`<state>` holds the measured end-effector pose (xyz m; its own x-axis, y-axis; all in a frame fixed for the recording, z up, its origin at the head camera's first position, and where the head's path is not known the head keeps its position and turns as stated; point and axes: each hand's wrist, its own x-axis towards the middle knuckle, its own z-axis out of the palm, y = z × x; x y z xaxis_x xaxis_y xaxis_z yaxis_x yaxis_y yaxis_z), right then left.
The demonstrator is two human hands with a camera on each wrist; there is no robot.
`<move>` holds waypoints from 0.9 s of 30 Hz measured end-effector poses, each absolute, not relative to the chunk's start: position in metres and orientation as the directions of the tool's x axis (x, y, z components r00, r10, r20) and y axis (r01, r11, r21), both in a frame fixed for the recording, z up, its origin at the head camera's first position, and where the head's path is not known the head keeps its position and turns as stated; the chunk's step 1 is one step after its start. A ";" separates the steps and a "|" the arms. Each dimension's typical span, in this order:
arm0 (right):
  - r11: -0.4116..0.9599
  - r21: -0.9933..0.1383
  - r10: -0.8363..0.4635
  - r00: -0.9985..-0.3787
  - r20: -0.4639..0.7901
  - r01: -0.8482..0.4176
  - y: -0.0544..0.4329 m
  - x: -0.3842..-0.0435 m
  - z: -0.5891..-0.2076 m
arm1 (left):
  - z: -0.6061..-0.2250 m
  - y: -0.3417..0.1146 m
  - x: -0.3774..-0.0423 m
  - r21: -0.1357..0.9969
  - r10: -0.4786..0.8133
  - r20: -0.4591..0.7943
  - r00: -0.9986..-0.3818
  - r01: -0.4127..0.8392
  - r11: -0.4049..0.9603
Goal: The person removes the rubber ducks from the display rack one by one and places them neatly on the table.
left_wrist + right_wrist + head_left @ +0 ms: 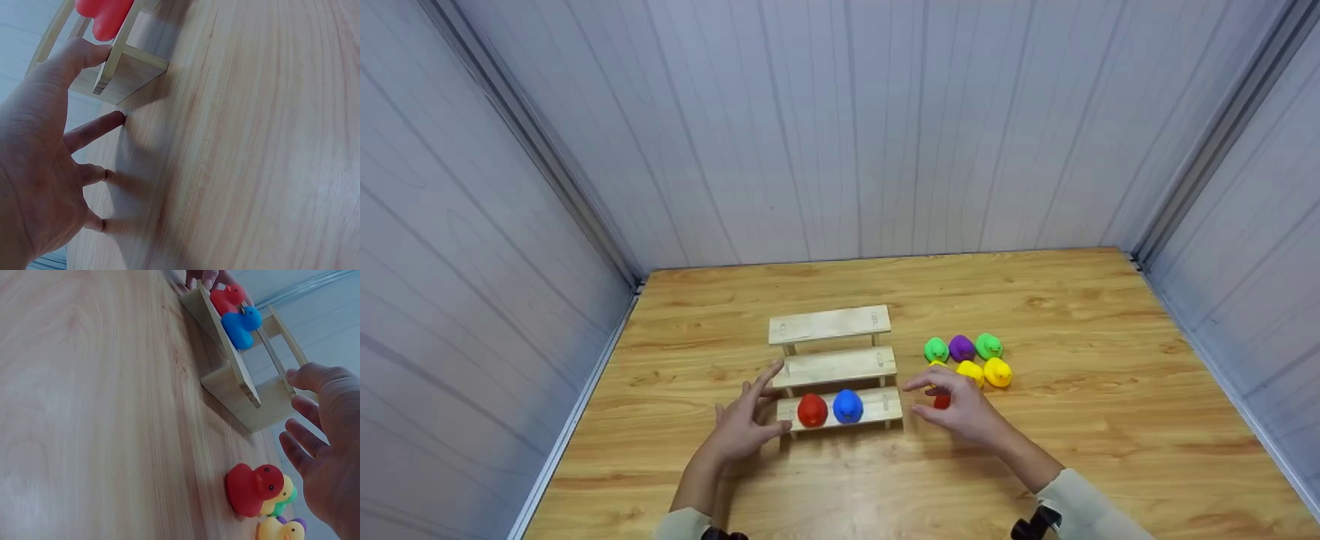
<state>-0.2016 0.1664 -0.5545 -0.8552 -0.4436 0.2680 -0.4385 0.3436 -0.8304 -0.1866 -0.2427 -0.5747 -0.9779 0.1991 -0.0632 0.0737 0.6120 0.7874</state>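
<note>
A three-step wooden rack [836, 367] stands on the table. Its lowest step carries a red rubber duck [812, 410] and, to the right, a blue rubber duck [847, 406]. At the rack's left end is my left hand [737, 429], fingers spread and thumb touching the end of the lowest step. My right hand [971, 409] hovers just right of the rack with bent fingers; the right wrist view shows nothing in it. Another red duck [244, 489] sits on the table near that hand, partly hidden by it in the head view.
Right of the rack, several more ducks sit grouped: green ducks [988, 346], a purple duck [961, 348] and yellow ducks [997, 372], one partly covered by the right hand. Pale panel walls [840, 135] enclose the wooden table [1080, 322] at the back and sides.
</note>
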 end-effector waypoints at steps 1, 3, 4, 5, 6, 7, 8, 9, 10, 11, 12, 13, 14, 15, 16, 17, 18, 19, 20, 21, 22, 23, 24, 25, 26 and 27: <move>0.341 -0.834 -0.448 -0.855 0.262 -0.434 0.164 -0.202 -0.554 | -0.574 -0.243 -0.187 0.788 0.198 -0.063 -0.978 0.073 0.612; 0.338 -0.837 -0.455 -0.853 0.255 -0.430 0.160 -0.201 -0.554 | -0.575 -0.243 -0.187 0.787 0.196 -0.061 -0.979 0.074 0.613; 0.336 -0.839 -0.457 -0.853 0.253 -0.429 0.157 -0.201 -0.553 | -0.575 -0.243 -0.187 0.787 0.195 -0.061 -0.979 0.074 0.613; 0.331 -0.842 -0.458 -0.853 0.251 -0.425 0.155 -0.201 -0.553 | -0.575 -0.243 -0.187 0.787 0.196 -0.061 -0.979 0.074 0.613; 0.325 -0.847 -0.458 -0.854 0.248 -0.421 0.152 -0.201 -0.553 | -0.575 -0.243 -0.188 0.786 0.196 -0.060 -0.979 0.074 0.613; 0.320 -0.849 -0.458 -0.853 0.248 -0.419 0.150 -0.201 -0.553 | -0.575 -0.243 -0.188 0.787 0.195 -0.059 -0.979 0.075 0.613; 0.312 -0.855 -0.461 -0.853 0.246 -0.415 0.147 -0.200 -0.552 | -0.575 -0.243 -0.188 0.787 0.196 -0.059 -0.979 0.076 0.612; 0.302 -0.860 -0.463 -0.851 0.246 -0.413 0.144 -0.200 -0.552 | -0.575 -0.243 -0.188 0.787 0.196 -0.059 -0.979 0.075 0.613; 0.293 -0.863 -0.467 -0.849 0.246 -0.411 0.142 -0.200 -0.552 | -0.575 -0.243 -0.188 0.787 0.195 -0.060 -0.979 0.074 0.612; 0.286 -0.868 -0.471 -0.848 0.242 -0.406 0.139 -0.199 -0.552 | -0.575 -0.243 -0.188 0.787 0.195 -0.060 -0.979 0.074 0.613; 0.280 -0.872 -0.476 -0.847 0.238 -0.403 0.137 -0.199 -0.552 | -0.575 -0.243 -0.188 0.786 0.194 -0.060 -0.979 0.073 0.614; 0.277 -0.873 -0.479 -0.846 0.236 -0.401 0.135 -0.199 -0.552 | -0.575 -0.243 -0.188 0.785 0.193 -0.061 -0.979 0.072 0.615; 0.276 -0.873 -0.482 -0.843 0.237 -0.403 0.132 -0.198 -0.552 | -0.575 -0.243 -0.188 0.784 0.193 -0.062 -0.979 0.072 0.616; 0.272 -0.872 -0.486 -0.840 0.241 -0.407 0.130 -0.198 -0.552 | -0.575 -0.243 -0.188 0.784 0.192 -0.063 -0.979 0.071 0.617; 0.270 -0.872 -0.488 -0.838 0.243 -0.409 0.128 -0.198 -0.552 | -0.574 -0.243 -0.188 0.783 0.192 -0.062 -0.979 0.071 0.618; 0.266 -0.873 -0.490 -0.837 0.242 -0.408 0.126 -0.198 -0.552 | -0.574 -0.243 -0.188 0.782 0.192 -0.062 -0.979 0.072 0.619; 0.262 -0.874 -0.493 -0.835 0.244 -0.410 0.124 -0.198 -0.552 | -0.574 -0.243 -0.188 0.781 0.192 -0.062 -0.979 0.072 0.620; 0.259 -0.874 -0.494 -0.834 0.246 -0.412 0.122 -0.198 -0.552 | -0.574 -0.243 -0.188 0.780 0.193 -0.062 -0.979 0.073 0.621; 0.254 -0.874 -0.498 -0.831 0.249 -0.414 0.120 -0.198 -0.552 | -0.574 -0.243 -0.188 0.779 0.193 -0.061 -0.979 0.074 0.623; 0.248 -0.878 -0.500 -0.830 0.247 -0.410 0.118 -0.199 -0.552 | -0.574 -0.243 -0.188 0.777 0.193 -0.060 -0.979 0.076 0.625; 0.247 -0.880 -0.502 -0.830 0.243 -0.407 0.117 -0.199 -0.552 | -0.574 -0.243 -0.188 0.775 0.193 -0.059 -0.980 0.077 0.627; 0.242 -0.881 -0.503 -0.829 0.244 -0.406 0.115 -0.199 -0.552 | -0.574 -0.243 -0.188 0.774 0.191 -0.058 -0.980 0.077 0.629; 0.240 -0.881 -0.504 -0.828 0.247 -0.408 0.113 -0.200 -0.552 | -0.574 -0.243 -0.187 0.775 0.190 -0.059 -0.980 0.075 0.627; 0.238 -0.880 -0.505 -0.826 0.249 -0.411 0.111 -0.200 -0.552 | -0.574 -0.243 -0.187 0.776 0.189 -0.060 -0.980 0.073 0.626; 0.236 -0.880 -0.507 -0.825 0.251 -0.413 0.110 -0.200 -0.553 | -0.574 -0.242 -0.187 0.777 0.187 -0.062 -0.980 0.070 0.626; 0.234 -0.880 -0.508 -0.824 0.252 -0.414 0.108 -0.200 -0.553 | -0.574 -0.242 -0.186 0.778 0.185 -0.065 -0.981 0.067 0.625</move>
<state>-0.2003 0.1079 -0.5530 -0.8236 -0.5082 0.2518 -0.4136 0.2343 -0.8798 -0.1863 -0.2421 -0.5737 -0.9806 0.1852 -0.0646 0.0667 0.6246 0.7781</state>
